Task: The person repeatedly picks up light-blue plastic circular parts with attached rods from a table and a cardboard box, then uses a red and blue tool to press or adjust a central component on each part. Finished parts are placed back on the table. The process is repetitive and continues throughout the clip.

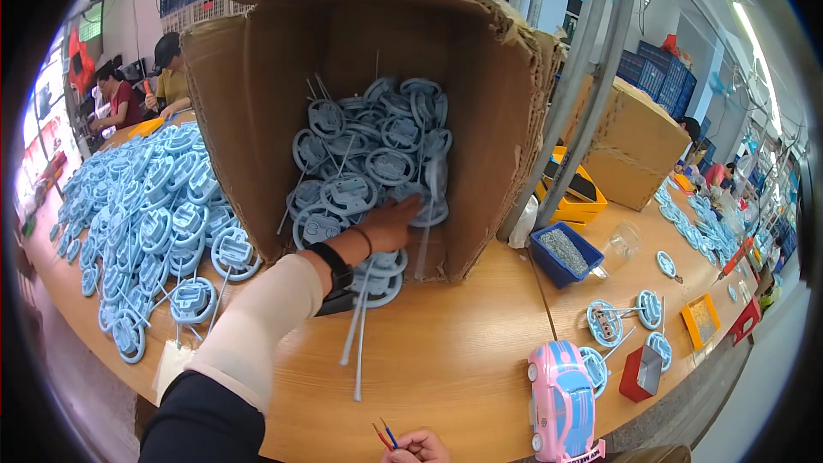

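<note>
My left hand [393, 225] reaches from the lower left into an open cardboard box [489, 163] lying on its side. Its fingers close on a light-blue ring-shaped plastic part [435, 178], blurred, with a pale strand hanging below. Heaped around it in the box are many similar light-blue parts [390, 166], each a ring with a moulded middle, some with long thin strands. At the lower edge, my right hand [417, 446] pinches two thin wire-like pieces [385, 435], one red and one blue, with dark tips. Part of that hand is cut off by the picture.
A large heap of the same parts [146, 223] covers the table's left. On the right are a pink toy car [563, 399], a blue bin [567, 255] of small metal pieces, a red tray [641, 373] and a yellow tray [700, 322]. A metal post [574, 111] stands beside the box. Other people work beyond.
</note>
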The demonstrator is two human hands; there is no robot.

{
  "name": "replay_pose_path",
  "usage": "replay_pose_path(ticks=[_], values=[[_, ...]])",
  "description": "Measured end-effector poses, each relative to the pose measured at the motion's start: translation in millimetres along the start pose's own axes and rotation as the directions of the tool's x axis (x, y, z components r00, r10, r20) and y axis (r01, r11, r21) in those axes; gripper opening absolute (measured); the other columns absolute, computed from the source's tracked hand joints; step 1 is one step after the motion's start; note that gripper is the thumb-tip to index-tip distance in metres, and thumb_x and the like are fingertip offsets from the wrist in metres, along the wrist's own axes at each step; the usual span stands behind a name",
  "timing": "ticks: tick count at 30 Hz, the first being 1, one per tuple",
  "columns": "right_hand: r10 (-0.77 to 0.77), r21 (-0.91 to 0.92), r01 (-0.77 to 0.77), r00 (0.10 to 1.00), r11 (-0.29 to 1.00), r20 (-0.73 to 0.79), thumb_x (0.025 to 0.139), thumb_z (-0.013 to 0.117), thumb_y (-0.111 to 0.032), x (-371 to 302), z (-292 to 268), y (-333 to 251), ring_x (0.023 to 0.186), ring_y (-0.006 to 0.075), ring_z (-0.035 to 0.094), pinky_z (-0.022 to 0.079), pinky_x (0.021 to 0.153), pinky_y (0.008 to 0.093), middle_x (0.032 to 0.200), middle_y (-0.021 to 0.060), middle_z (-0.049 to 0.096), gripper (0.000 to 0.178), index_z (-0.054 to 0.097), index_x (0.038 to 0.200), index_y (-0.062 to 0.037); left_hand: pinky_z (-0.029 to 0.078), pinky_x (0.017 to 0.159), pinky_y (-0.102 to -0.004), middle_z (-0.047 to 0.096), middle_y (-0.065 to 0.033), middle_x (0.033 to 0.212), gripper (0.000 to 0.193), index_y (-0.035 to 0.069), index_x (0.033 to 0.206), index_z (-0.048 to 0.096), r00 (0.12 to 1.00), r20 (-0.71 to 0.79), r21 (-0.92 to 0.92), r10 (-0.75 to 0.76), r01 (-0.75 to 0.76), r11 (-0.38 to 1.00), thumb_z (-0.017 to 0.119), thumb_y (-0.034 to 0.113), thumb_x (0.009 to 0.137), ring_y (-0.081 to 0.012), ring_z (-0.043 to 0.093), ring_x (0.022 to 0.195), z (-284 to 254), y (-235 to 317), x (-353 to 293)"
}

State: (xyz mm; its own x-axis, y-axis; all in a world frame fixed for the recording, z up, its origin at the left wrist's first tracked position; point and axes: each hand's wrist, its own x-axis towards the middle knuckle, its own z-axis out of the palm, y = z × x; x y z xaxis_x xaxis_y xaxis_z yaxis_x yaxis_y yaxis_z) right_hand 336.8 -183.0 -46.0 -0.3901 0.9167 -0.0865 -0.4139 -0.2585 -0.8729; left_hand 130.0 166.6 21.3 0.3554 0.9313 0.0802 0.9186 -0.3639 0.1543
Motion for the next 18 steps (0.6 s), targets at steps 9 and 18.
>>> replay_pose_path(ticks=[9,18], values=[[-0.065,0.071,0.064,0.998,0.995,0.008,0.087,0.055,-0.003,4.2,-0.1,0.7,0.055,0.0035,0.048,0.036,0.048,0.0156,0.074,0.0028,0.06,0.012,0.049,0.097,-0.0067,0.045,0.082,-0.0416,0.05,-0.0171,0.109,0.039,0.001,0.111,0.05,0.989,-0.054,0.074,0.136,-0.132,0.988,0.058,0.012,0.074,-0.034,0.051,0.097,-18.2,-16.9,-34.7],[0.002,0.063,-0.005,0.998,0.998,0.056,0.086,0.056,-0.004,-1.7,6.5,-9.1,0.055,0.0039,0.048,0.037,0.049,0.0157,0.073,0.0029,0.06,0.015,0.05,0.1,-0.0059,0.032,0.103,-0.0388,0.032,-0.0173,0.138,0.07,0.009,0.134,0.033,0.807,-0.044,0.441,0.589,-0.514,0.736,0.056,-0.002,0.069,-0.0323,0.026,0.13,-22.2,1.7,-28.9]])
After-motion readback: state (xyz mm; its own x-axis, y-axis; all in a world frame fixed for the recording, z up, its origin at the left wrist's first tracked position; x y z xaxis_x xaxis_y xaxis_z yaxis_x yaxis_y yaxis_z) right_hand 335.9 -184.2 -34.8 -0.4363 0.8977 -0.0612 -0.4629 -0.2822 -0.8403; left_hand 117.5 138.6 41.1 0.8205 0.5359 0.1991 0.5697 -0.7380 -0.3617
